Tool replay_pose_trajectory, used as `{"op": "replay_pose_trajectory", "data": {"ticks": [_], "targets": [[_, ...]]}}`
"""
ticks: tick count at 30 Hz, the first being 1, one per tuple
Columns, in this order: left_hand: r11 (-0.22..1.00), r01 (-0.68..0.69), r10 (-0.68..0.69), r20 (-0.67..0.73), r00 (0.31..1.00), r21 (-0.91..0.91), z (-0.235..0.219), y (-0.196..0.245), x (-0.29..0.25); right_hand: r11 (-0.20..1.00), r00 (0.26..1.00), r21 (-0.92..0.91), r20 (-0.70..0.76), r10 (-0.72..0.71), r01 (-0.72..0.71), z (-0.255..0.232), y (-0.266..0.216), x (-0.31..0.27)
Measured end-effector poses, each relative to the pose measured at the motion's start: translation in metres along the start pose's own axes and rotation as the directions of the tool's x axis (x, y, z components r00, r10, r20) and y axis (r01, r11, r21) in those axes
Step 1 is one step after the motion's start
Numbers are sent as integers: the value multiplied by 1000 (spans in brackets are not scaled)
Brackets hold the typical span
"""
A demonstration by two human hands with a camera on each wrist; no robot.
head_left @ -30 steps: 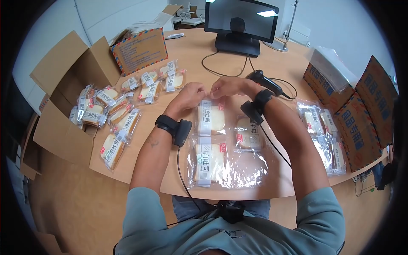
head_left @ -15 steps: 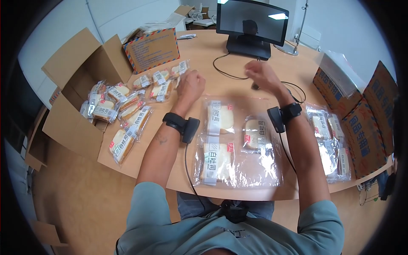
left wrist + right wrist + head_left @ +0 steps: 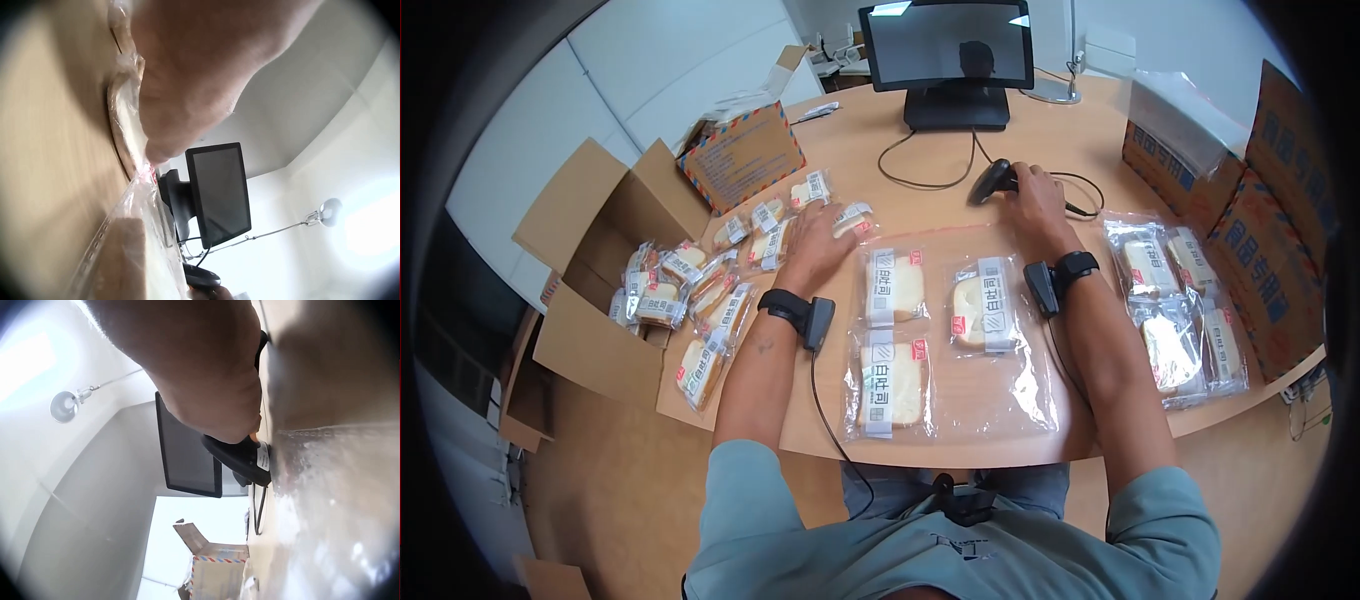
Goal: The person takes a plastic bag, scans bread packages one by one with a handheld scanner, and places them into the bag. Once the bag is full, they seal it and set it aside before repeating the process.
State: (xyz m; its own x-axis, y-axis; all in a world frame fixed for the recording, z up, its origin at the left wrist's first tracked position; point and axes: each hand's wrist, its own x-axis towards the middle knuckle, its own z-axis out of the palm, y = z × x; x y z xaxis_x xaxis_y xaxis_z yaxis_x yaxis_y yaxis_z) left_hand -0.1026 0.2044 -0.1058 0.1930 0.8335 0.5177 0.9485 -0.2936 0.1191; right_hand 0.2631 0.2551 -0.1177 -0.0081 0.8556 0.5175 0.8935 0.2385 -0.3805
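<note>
My left hand lies over the near right side of a pile of wrapped bread slices, its thumb spread to the right. Beside the thumb is a wrapped bread slice; in the left wrist view the thumb is right at its clear wrapper. My right hand grips a black barcode scanner, whose head points left; the right wrist view shows the scanner under the fingers. Between my forearms lies a clear bag with three wrapped bread slices in it.
An open cardboard box lies at the left with several bread packs at its mouth. Another box stands behind. On the right are filled bags and printed boxes. A monitor stands at the back.
My left hand has come down onto the bread pile from above the bag's top edge. My right hand has moved right and taken hold of the barcode scanner.
</note>
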Motion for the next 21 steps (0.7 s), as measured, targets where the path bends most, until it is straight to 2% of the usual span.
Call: {"op": "replay_pose_trajectory", "data": {"ticks": [1,3,4,6,7,9,10,11,12,13,14,15,16,17,18,20,21], "targets": [[1000,-8,8,6,1000,5,-1,2,3,1000,1000,-27,-24,-8,8,0,-2,-3],[984,91,-38,321,946,-153,-6,4,12,998,999,-55,-51,-5,2,2,-2,-6],[985,81,-28,325,945,-152,-4,1,15,997,996,-69,-83,-33,27,6,1,-6],[997,14,19,428,904,-73,-4,-7,21,995,991,-86,-123,-54,44,12,5,-5],[997,5,26,427,904,-71,1,-19,25,995,989,-85,-133,-57,46,15,6,-4],[989,-109,142,434,890,-101,12,-44,33,995,987,-84,-148,-62,50,16,6,-4],[989,-113,145,429,891,-99,8,-45,37,994,987,-95,-145,-62,49,15,6,-5],[964,49,53,368,928,-262,5,-46,41,993,988,-105,-141,-62,48,15,5,-5],[884,195,-53,323,945,-425,3,-47,43,993,987,-104,-144,-63,48,15,5,-5],[885,193,-53,321,946,-424,-2,-42,45,994,991,-103,-124,-48,35,13,4,-4],[573,292,-70,309,948,-765,-10,-29,46,995,994,-101,-101,-32,22,13,2,-4],[133,319,-93,309,947,-938,-18,-15,46,995,995,-100,-98,-33,23,13,0,-4],[-338,263,-115,317,942,-904,-23,-4,44,995,995,-94,-97,-21,12,12,-2,-4],[-537,272,84,270,959,-798,-24,1,42,996,995,-91,-97,-9,0,10,-2,-4],[-542,273,88,269,959,-795,-21,11,41,995,995,-97,-97,-7,-2,9,-4,-5],[-743,224,69,260,963,-631,-7,36,39,998,982,-62,-187,19,-31,4,-9,-7],[-771,256,120,262,958,-583,1,42,37,996,982,-76,-185,20,-35,0,-11,-7]]}}
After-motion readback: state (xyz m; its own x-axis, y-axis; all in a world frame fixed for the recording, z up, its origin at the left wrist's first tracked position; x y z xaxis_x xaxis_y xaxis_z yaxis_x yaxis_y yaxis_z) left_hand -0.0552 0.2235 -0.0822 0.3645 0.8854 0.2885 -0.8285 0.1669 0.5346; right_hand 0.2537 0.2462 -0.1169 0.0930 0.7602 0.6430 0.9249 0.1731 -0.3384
